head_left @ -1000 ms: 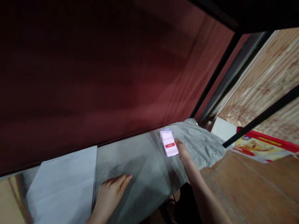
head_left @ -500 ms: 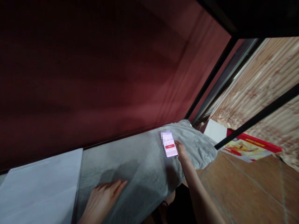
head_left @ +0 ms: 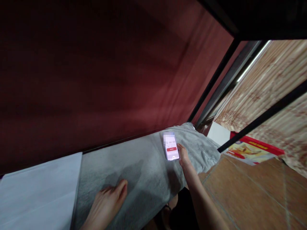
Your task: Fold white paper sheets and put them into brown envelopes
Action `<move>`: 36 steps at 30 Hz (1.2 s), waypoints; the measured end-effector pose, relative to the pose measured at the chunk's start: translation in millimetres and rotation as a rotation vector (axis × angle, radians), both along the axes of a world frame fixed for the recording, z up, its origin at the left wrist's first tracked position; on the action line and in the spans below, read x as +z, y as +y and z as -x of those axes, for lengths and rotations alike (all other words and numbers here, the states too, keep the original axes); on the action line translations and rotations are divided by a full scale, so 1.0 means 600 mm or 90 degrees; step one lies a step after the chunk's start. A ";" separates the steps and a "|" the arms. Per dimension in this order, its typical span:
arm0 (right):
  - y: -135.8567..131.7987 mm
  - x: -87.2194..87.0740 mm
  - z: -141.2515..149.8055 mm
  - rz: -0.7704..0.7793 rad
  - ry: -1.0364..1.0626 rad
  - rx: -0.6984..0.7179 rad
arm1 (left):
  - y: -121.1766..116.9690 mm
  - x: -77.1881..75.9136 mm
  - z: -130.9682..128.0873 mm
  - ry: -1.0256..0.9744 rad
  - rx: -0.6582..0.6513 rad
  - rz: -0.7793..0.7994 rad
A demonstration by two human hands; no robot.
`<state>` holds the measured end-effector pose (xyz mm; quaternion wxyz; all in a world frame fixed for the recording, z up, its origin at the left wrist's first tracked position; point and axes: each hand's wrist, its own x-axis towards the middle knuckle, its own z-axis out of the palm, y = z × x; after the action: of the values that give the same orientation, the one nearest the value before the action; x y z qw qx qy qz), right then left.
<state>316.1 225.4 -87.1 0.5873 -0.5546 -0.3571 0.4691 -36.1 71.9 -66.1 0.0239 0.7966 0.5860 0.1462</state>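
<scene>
My right hand (head_left: 183, 155) grips a phone (head_left: 171, 150) by its right edge, above the grey cloth (head_left: 136, 153). The lit screen shows a red button below a row of digits. Part of its top is pixelated. Nearer to me on the left is my left hand (head_left: 107, 199), palm down over the same cloth. Its fingers are curled in with the thumb against them, and their undersides are hidden, so I cannot tell whether anything is in them.
White sheets (head_left: 40, 188) lie on the cloth at the left. A dark red panel (head_left: 115, 95) rises behind. At the right are a black frame bar (head_left: 261, 118), a red and yellow printed box (head_left: 254, 149) on the tiled floor (head_left: 254, 188), and a striped curtain-like sheet (head_left: 273, 86).
The whole view has shifted slightly, so things sit a little further left. My left thumb and fingers have drawn in. My right hand still holds the phone.
</scene>
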 end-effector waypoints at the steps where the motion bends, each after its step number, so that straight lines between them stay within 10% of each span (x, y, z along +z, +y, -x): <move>1: -0.001 0.001 0.002 -0.001 0.007 0.005 | 0.001 -0.001 -0.001 0.006 0.004 0.001; 21: 0.003 -0.003 0.022 0.034 0.028 0.016 | -0.007 0.011 -0.017 0.066 -0.013 0.127; 36: 0.017 -0.021 -0.107 0.186 -0.111 -0.057 | -0.011 0.006 0.041 -0.006 -0.062 0.055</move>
<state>380.0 235.8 -99.7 0.4876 -0.6877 -0.3096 0.4397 -60.8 65.0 -62.6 0.0683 0.8215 0.5525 0.1234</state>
